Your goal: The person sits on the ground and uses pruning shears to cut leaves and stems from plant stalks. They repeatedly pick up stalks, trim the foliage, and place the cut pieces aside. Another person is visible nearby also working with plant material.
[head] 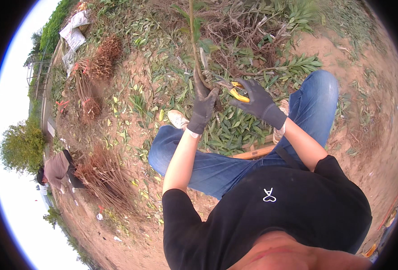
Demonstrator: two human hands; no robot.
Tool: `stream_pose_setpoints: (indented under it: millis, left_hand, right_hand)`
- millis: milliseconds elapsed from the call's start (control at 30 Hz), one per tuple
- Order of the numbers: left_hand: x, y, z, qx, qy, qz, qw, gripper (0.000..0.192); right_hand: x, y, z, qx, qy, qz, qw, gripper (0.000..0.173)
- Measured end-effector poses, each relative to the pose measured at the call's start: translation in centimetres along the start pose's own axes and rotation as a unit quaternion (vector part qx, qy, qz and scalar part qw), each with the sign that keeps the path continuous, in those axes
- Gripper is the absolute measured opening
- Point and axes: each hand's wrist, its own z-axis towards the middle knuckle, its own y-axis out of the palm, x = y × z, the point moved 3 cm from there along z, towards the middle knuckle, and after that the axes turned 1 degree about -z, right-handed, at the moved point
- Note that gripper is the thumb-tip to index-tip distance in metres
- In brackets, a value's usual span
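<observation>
My left hand, in a dark work glove, grips the lower part of a thin woody sapling. Its stem runs up past the top of the view and bears a few green leaves. In my right hand, also gloved, are pruning shears with yellow handles. Their blades point left to the sapling's base, close by my left fingers. Whether they touch the wood, I cannot tell. Cut green leaves cover the ground between my feet.
Beyond my hands lies a heap of bare-rooted saplings. Tied bundles of stems and a larger stack lie at left. Another person bends there. White sacks lie farther off. A wooden piece shows beneath me.
</observation>
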Motion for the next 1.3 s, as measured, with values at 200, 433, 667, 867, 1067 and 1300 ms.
stream_pose_setpoints:
  millis: [200,433,667,867,1067,1300]
  left_hand:
    - [-0.6,1.2,0.4,-0.04,0.013,-0.003,0.999,0.083]
    - [0.7,0.5,1.7,0.043,0.053,0.129,0.989,0.077]
    - [2.7,-9.1,3.4,0.226,0.1,-0.41,0.878,0.02]
    - [2.2,-13.3,2.5,0.277,0.108,-0.528,0.796,0.01]
    - [-0.5,-12.6,2.4,0.253,-0.061,-0.532,0.806,0.018]
    - [-2.0,-12.9,2.2,0.254,-0.102,-0.607,0.746,0.017]
  right_hand:
    - [-0.5,-0.2,0.0,0.037,-0.029,-0.033,0.998,0.07]
    - [1.2,0.4,1.8,0.076,0.035,-0.078,0.993,0.053]
    - [2.4,0.2,0.2,-0.032,0.077,0.35,0.933,0.056]
    - [0.4,4.4,0.3,-0.046,0.006,0.054,0.997,0.065]
    - [-2.4,5.7,4.0,0.058,-0.114,0.016,0.992,0.055]
    - [-0.9,4.4,2.9,-0.02,0.102,-0.034,0.994,0.041]
